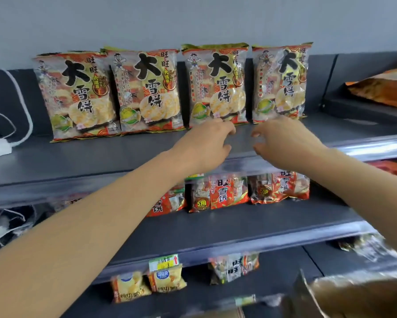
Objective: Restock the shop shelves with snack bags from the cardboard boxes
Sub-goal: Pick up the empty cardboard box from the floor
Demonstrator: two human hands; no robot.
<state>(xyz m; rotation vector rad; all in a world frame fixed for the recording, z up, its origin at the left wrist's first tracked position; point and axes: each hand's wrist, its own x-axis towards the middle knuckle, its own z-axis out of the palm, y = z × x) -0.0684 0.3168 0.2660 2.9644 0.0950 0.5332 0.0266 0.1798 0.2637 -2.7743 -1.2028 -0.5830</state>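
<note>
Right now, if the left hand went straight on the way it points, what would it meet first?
Probably the bottom edge of the third snack bag from the left, standing on the top shelf. The left hand is empty and looks close to it, though depth is unclear.

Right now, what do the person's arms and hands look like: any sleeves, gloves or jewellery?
The left forearm and right forearm are bare as far as the frame shows, with no sleeve in view. The left hand and right hand wear no gloves. No watch, bracelet or ring shows.
</note>
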